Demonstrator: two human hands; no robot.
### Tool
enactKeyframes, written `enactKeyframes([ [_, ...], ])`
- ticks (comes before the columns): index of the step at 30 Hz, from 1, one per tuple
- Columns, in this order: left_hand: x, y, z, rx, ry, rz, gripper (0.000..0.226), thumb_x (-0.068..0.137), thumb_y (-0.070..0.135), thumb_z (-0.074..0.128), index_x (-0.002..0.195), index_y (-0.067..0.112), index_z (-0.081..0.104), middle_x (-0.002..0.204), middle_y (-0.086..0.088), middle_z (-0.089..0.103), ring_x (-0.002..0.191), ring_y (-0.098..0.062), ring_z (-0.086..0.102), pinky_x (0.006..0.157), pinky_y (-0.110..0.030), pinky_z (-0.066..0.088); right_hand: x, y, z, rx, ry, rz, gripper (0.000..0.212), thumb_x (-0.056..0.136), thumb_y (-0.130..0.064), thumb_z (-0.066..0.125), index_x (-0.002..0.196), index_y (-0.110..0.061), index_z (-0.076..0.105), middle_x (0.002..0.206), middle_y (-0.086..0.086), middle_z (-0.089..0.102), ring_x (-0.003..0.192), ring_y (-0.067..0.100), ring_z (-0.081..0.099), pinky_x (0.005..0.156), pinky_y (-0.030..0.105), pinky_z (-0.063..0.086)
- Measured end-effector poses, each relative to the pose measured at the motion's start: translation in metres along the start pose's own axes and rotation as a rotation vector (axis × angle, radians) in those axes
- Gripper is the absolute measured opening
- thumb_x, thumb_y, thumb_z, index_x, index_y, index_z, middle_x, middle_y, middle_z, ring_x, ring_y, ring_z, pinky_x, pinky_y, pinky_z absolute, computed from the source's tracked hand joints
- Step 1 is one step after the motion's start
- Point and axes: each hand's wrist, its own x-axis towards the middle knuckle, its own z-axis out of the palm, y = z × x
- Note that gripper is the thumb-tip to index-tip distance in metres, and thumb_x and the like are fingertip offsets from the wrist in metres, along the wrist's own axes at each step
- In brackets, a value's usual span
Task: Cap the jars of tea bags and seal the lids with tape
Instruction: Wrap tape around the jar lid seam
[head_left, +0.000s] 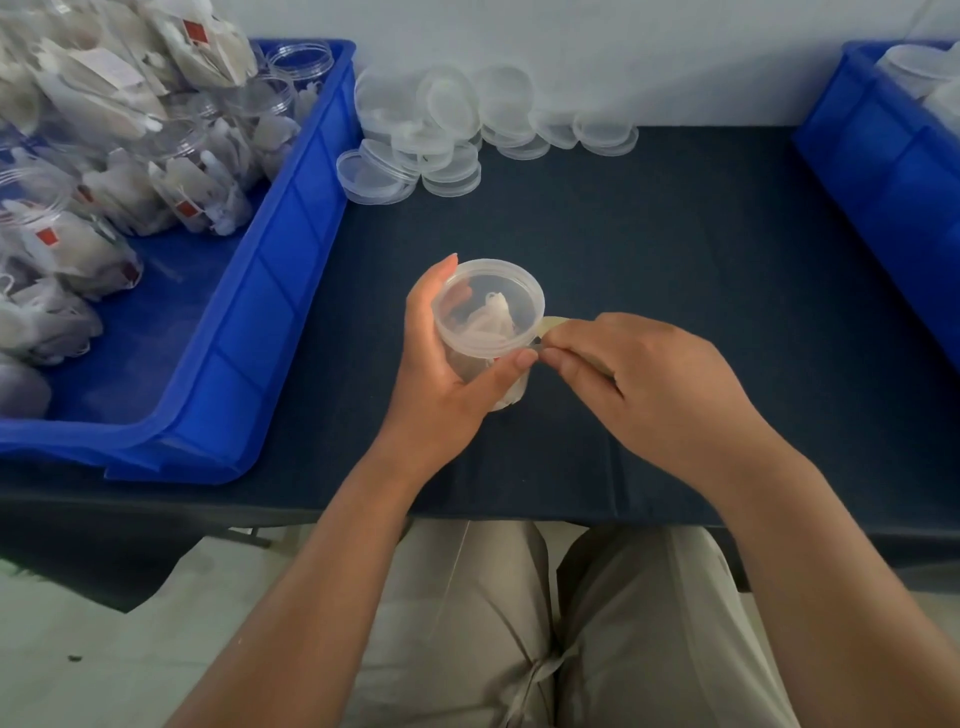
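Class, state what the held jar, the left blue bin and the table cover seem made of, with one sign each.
Jar: clear plastic, probably; tea bags show through it. Blue bin: glossy moulded plastic; ribbed walls catch highlights. Table cover: dark matte cloth, likely; faint creases, no shine.

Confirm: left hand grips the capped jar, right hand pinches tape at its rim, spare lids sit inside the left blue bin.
One slip: the head view shows the spare lids heaped on the table beside the left blue bin, not inside it. The rest stands.
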Motion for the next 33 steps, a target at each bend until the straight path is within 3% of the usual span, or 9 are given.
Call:
enactKeyframes([
  [5,0.001,0.002,-0.004,-0.033,-0.016,0.003,0.082,0.088,0.040,0.080,0.155,0.032,0.033,0.152,0.001,0.047,0.143,-0.022,0.049,0.116,-0.042,0.048,0.003,-0.002,-0.001,0.008,-0.054,0.031,0.038,0.107,-0.058,0.034,0.119,-0.042,0.067,0.084,-0.013,0.060,0.078,0.010,0.059,0.068,0.039,0.055],
  [9,0.002,0.008,-0.016,0.002,-0.015,-0.024,0.088,0.083,0.045,0.085,0.158,0.031,0.042,0.141,0.022,0.057,0.137,-0.007,0.055,0.106,-0.017,0.049,-0.001,-0.002,-0.005,0.050,-0.115,0.030,0.045,0.105,-0.068,0.026,0.125,-0.050,0.062,0.084,-0.019,0.058,0.081,0.000,0.058,0.068,0.026,0.049],
  [12,0.000,0.015,-0.022,0.037,-0.018,-0.073,0.088,0.076,0.054,0.085,0.154,0.035,0.049,0.133,0.028,0.063,0.128,0.002,0.060,0.097,-0.011,0.050,-0.004,-0.004,-0.011,0.061,-0.201,0.043,0.053,0.100,-0.077,0.017,0.128,-0.055,0.056,0.091,-0.018,0.063,0.086,0.002,0.060,0.076,0.029,0.055],
  [18,-0.007,0.026,-0.028,-0.012,-0.035,-0.167,0.081,0.069,0.057,0.083,0.142,0.027,0.066,0.117,0.019,0.076,0.109,-0.004,0.074,0.083,-0.017,0.059,-0.010,-0.008,-0.028,0.118,-0.338,0.077,0.059,0.095,-0.081,0.016,0.135,-0.056,0.053,0.108,-0.024,0.070,0.100,0.000,0.064,0.090,0.035,0.056],
  [24,-0.016,0.040,-0.039,-0.038,-0.141,-0.300,0.058,0.072,0.062,0.080,0.124,0.036,0.075,0.111,0.007,0.079,0.100,-0.017,0.079,0.077,-0.031,0.063,-0.020,-0.012,-0.039,0.200,-0.439,0.108,0.059,0.093,-0.084,0.017,0.128,-0.058,0.056,0.092,-0.034,0.063,0.085,-0.009,0.060,0.076,0.025,0.046],
  [27,-0.022,0.045,-0.039,-0.130,-0.148,-0.378,0.049,0.074,0.057,0.079,0.117,0.034,0.078,0.105,-0.003,0.080,0.093,-0.022,0.079,0.075,-0.035,0.060,-0.022,-0.014,-0.042,0.213,-0.465,0.112,0.063,0.090,-0.086,0.017,0.131,-0.060,0.057,0.092,-0.042,0.060,0.086,-0.009,0.059,0.079,0.023,0.043],
  [30,-0.030,0.048,-0.040,-0.286,-0.181,-0.437,0.058,0.074,0.055,0.081,0.122,0.022,0.077,0.104,-0.015,0.078,0.087,-0.027,0.075,0.075,-0.039,0.059,-0.022,-0.014,-0.045,0.249,-0.475,0.136,0.066,0.085,-0.092,0.020,0.130,-0.062,0.057,0.104,-0.042,0.062,0.099,-0.012,0.057,0.091,0.026,0.045],
  [33,-0.039,0.048,-0.037,-0.472,-0.274,-0.495,0.081,0.070,0.064,0.088,0.132,0.015,0.072,0.116,-0.024,0.072,0.095,-0.033,0.069,0.083,-0.045,0.057,-0.021,-0.016,-0.044,0.289,-0.487,0.137,0.080,0.078,-0.102,0.018,0.134,-0.060,0.057,0.121,-0.041,0.060,0.115,-0.009,0.054,0.103,0.029,0.043],
])
